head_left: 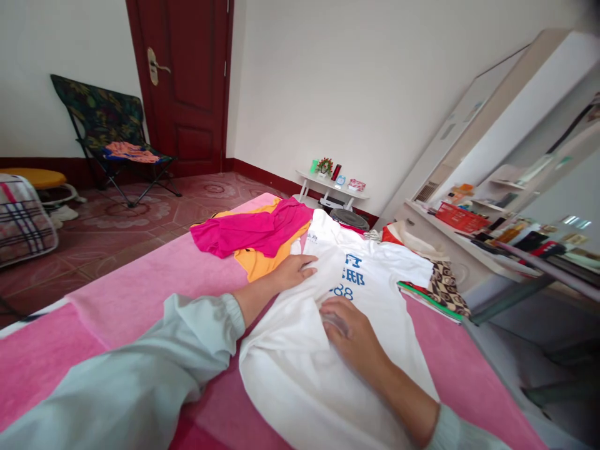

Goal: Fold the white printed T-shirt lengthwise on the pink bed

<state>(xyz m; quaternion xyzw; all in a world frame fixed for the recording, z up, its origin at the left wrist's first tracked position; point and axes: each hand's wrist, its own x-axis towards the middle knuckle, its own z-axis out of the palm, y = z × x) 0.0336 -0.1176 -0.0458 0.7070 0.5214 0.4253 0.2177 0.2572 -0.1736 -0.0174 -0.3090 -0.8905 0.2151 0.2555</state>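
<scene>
A white T-shirt with blue lettering on its front lies spread on a pink bed cover, its collar end pointing away from me. My left hand is at the shirt's left side, closed on the cloth near the sleeve. Lower down the front, my right hand has curled fingers closed on a fold of the same shirt; its fingertips are slightly blurred. Cloth bunches between the two hands, and the hem lies loose toward me. Just beyond my left hand are a magenta garment and a yellow-orange garment.
The pink bed cover spreads beneath the clothes. Folded patterned cloth lies at the bed's right edge. A dressing table with a red basket stands right. Farther off are a low white table, a folding chair and a door.
</scene>
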